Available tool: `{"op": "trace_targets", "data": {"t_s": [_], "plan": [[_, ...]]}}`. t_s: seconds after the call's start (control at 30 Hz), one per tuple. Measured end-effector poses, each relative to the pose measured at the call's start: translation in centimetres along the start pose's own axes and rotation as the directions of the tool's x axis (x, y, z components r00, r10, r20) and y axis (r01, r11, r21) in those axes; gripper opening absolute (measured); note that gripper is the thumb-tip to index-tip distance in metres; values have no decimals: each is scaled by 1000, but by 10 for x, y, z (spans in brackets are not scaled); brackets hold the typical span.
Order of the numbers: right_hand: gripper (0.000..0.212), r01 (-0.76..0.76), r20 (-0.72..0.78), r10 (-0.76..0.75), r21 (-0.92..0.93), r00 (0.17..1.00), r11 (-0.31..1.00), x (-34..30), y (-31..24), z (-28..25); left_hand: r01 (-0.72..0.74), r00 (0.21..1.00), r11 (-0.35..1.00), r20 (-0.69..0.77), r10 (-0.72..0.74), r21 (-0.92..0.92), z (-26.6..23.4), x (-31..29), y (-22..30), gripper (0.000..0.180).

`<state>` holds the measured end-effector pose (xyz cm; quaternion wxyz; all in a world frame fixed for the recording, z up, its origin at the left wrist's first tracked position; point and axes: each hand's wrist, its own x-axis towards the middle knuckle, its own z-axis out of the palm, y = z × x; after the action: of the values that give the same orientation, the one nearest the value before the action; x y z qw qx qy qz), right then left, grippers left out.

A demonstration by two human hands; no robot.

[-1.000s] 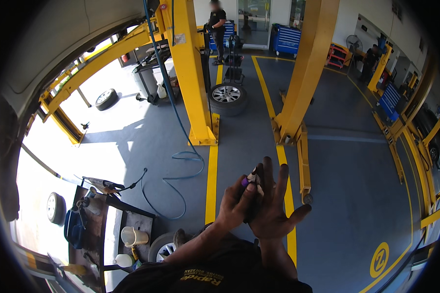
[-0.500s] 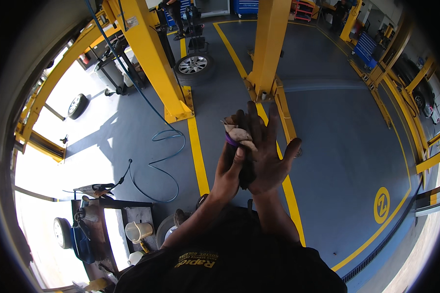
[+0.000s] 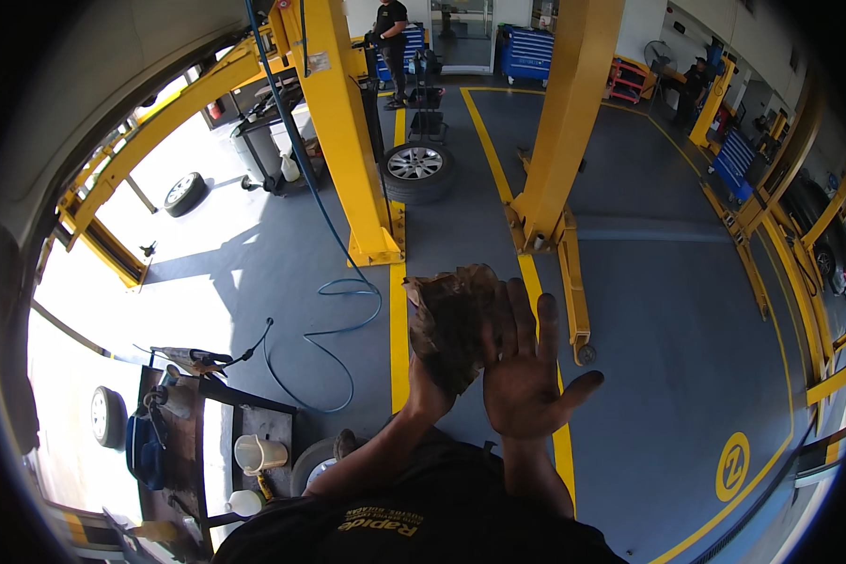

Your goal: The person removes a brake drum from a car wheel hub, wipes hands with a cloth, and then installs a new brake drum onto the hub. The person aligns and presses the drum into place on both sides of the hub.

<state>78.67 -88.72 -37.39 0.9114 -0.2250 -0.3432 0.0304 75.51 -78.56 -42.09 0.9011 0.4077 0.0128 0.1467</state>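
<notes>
Rag point(image 3: 451, 324), dark brown, blotchy and crumpled, lies at ten o'clock from the right hand point(image 3: 524, 383). It covers the left hand point(image 3: 427, 395), whose hidden fingers leave their grip unclear. The right is empty, spread wide, fingers toward twelve, thumb toward two.

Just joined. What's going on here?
A person in a workshop has a stained cloth spread over the left hand, whose fingers are hidden. The right hand is open beside it, smudged palm up, its fingers next to the cloth; contact is hard to tell. A wheel lies on the floor between two yellow posts ahead.
</notes>
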Motion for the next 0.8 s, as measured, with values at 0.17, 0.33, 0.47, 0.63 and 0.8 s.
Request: {"op": "trace_targets", "data": {"t_s": [0.17, 0.33, 0.47, 0.63, 0.8], "plan": [[116, 66, -145, -116, -308, 983, 949, 4, 0, -14, -36, 968, 922, 241, -63, 385, 17, -20, -17, 65], [118, 115, 198, -37, -400, 980, 909, 4, 12, -10, -48, 989, 971, 145, 14, 233, 16, -20, -15, 64], [117, 73, 6, -76, -343, 997, 937, 3, 24, 24, 326, 931, 924, -237, -277, 202, 25, -7, 15, 69], [111, 14, 230, -24, 43, 973, 999, 17, -11, 11, 111, 994, 961, 10, -113, -254, 15, 16, 56, 90], [99, -95, 43, 152, -607, 987, 789, -19, -16, -31, 142, 930, 990, 342, -134, 0, 19, -13, 16, 103]]}}
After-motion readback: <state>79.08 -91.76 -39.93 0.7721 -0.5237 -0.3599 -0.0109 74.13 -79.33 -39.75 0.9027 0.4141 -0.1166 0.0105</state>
